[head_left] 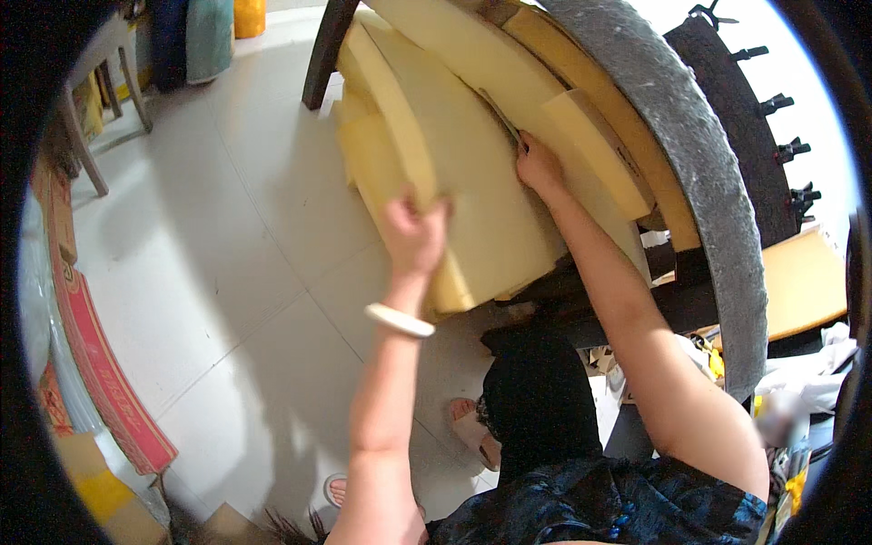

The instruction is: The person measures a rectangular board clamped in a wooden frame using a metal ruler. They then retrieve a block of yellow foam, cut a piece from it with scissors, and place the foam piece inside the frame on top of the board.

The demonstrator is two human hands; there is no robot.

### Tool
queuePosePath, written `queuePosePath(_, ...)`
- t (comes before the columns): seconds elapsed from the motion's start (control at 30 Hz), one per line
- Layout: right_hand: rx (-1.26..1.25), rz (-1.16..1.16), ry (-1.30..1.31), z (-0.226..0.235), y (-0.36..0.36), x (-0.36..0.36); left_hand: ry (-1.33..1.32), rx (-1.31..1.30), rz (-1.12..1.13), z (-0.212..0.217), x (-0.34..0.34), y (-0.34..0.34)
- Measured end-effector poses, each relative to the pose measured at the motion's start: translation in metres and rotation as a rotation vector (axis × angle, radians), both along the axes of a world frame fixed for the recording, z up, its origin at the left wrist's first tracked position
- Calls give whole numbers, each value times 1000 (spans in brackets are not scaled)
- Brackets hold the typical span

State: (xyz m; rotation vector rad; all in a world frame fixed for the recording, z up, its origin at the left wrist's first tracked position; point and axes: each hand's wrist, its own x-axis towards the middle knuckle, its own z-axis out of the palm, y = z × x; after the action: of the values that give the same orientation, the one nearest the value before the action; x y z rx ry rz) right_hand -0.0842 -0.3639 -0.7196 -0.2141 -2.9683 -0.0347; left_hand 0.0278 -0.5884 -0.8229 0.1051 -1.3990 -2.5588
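Observation:
Large pale-yellow foam sheets [495, 213] lie stacked on a low shelf under a table. A narrow foam strip [400, 123] runs along their left edge. My left hand [416, 234], wearing a white bracelet, is curled closed on the near part of that strip; motion blurs its fingertips. To the right, my right hand [540, 165] is closed around the near end of a thin, dark, blade-like tool [499, 115], which points away from me over the foam. Its handle is mostly hidden in my fingers, so its exact kind is unclear.
The grey table edge [727, 209] curves over the foam on the right, with a dark table leg [329, 54] at the far end. Black clamps [792, 150] line the tabletop's far right. A red box [113, 372] lies on the tiled floor at left, near a stool [95, 91].

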Motion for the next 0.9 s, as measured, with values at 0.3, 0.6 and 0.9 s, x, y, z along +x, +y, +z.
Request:
queuePosePath(0.3, 93, 107, 20, -68, 15, 9, -244, 21, 456, 76, 141, -222)
queuePosePath(0.6, -273, 53, -87, -101, 34, 41, 63, -381, 739, -2, 212, -359)
queuePosePath(0.9, 117, 114, -214, -151, -32, 87, -32, -101, 680, 34, 181, -321)
